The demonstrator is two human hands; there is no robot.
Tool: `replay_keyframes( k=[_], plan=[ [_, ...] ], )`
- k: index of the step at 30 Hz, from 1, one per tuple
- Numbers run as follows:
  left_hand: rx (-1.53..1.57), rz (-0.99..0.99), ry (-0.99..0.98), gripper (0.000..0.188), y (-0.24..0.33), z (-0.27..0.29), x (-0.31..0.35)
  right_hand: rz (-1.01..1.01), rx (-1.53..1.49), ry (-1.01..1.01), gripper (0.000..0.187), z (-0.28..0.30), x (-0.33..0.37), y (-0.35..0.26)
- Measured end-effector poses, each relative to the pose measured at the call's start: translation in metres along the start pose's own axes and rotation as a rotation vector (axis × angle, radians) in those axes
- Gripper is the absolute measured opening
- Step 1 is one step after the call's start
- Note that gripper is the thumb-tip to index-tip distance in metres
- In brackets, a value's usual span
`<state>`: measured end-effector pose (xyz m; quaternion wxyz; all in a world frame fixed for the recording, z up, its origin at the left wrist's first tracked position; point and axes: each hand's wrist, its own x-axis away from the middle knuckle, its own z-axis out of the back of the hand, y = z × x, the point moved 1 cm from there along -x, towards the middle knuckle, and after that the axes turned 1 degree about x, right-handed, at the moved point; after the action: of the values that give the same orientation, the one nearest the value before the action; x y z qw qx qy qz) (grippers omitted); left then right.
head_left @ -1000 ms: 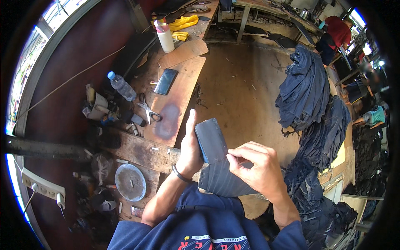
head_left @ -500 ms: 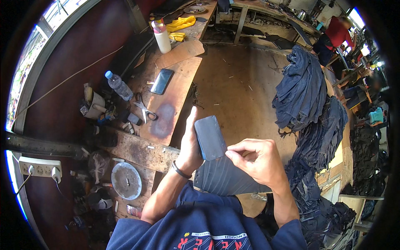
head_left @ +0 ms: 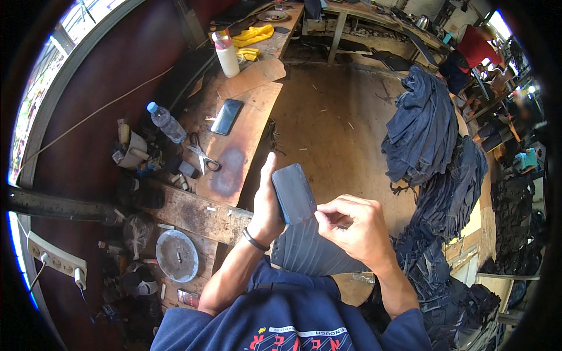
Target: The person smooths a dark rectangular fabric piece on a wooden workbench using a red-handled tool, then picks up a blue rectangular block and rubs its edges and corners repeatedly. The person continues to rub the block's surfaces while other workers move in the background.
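In front of my body, my left hand (head_left: 267, 202) holds a dark grey, flat rectangular piece with rounded corners (head_left: 294, 193). It is about phone-sized and tilted, and its exact kind cannot be made out. The left thumb points up along its left edge; the other fingers are mostly hidden behind it. Close by its lower right corner, my right hand (head_left: 353, 227) is closed, thumb and forefinger pinched together. Whatever they pinch is too small to see. Below both hands, a dark striped cloth (head_left: 316, 251) lies over my lap.
On the left bench are scissors (head_left: 203, 158), a phone (head_left: 226, 116), a water bottle (head_left: 168, 124), a white bottle (head_left: 227, 57) and a round dish (head_left: 177, 255). Dark denim (head_left: 418, 131) is heaped on the right. A person in red (head_left: 475, 47) stands at the far right.
My right hand has shifted very slightly left, its pinch still by the corner of the dark piece. The left hand keeps its hold. The person in red has moved an arm.
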<state>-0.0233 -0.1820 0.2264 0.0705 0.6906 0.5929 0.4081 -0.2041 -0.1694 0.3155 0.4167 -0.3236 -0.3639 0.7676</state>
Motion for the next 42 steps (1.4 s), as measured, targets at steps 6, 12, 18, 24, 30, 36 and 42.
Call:
replay_keyframes(
  k=[6,12,18,24,30,36,42],
  plan=[
    [-0.018,0.056,-0.158,0.068,0.003,0.002,0.003,-0.175,-0.173,-0.046,0.011,0.005,-0.001,0.005],
    [-0.021,0.054,-0.101,0.068,0.004,-0.004,0.001,-0.169,-0.099,-0.039,0.010,0.007,-0.001,0.001],
    [-0.046,0.029,-0.068,0.067,0.000,-0.003,-0.003,-0.150,-0.096,-0.019,0.009,0.003,-0.002,0.004],
    [-0.041,0.051,-0.009,0.067,-0.005,0.003,-0.009,-0.118,-0.015,-0.032,0.010,0.000,0.000,0.008],
    [-0.023,0.115,-0.167,0.069,0.001,0.001,-0.004,-0.209,-0.175,-0.013,0.010,0.003,0.001,0.007],
    [0.007,0.150,-0.159,0.071,0.003,-0.005,0.000,-0.248,-0.171,-0.042,0.012,0.007,0.002,0.001],
    [-0.032,0.076,-0.108,0.068,0.000,-0.004,-0.001,-0.159,-0.053,-0.043,0.011,0.005,0.003,0.001]
  ],
)
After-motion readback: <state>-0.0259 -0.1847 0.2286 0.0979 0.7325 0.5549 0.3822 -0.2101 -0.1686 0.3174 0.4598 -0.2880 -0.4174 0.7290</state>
